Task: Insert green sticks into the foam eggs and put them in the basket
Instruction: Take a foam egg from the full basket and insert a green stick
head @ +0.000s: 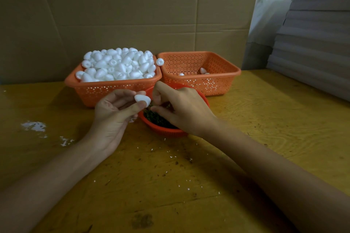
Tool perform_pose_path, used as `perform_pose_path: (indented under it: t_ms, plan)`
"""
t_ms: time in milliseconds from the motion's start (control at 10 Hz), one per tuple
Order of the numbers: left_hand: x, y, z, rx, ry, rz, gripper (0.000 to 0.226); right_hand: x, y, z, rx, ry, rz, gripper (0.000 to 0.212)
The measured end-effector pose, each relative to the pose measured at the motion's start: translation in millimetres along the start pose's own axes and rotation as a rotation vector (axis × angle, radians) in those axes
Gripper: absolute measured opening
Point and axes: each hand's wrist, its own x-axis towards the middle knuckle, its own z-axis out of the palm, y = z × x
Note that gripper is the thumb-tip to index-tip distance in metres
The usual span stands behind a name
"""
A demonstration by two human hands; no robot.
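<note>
In the head view, your left hand [113, 111] pinches 1 foam egg [142, 100] between thumb and fingertips, above the red bowl [166, 132] of green sticks [155, 117]. Your right hand [180, 108] curls its fingers just beside the egg (whether it pinches a stick, I cannot tell). Behind, on the worktop [265, 119], the left basket [106, 91] is heaped with loose eggs [117, 66]; the right basket [217, 83] holds a few.

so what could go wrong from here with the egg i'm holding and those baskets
1. The foam egg pinched in the left hand may crumble if a stick goes in askew; white crumbs already lie on the table.
2. The full basket is heaped above its rim, and a loose egg sits at its edge; a bump could send eggs rolling.
</note>
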Motion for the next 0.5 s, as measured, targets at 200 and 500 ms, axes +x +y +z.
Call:
perform_pose_path:
  t_ms: [200, 500]
  plan:
    - [4.1, -2.1, -8.5, 0.023, -0.109, -0.002, 0.042, -0.2, -3.5, 0.5, -0.021, -0.077, -0.007, 0.029]
    - [2.8, -1.8, -7.9, 0.133, -0.174, -0.016, 0.043, 0.0, -3.1, 3.6, 0.001, -0.068, 0.037, 0.036]
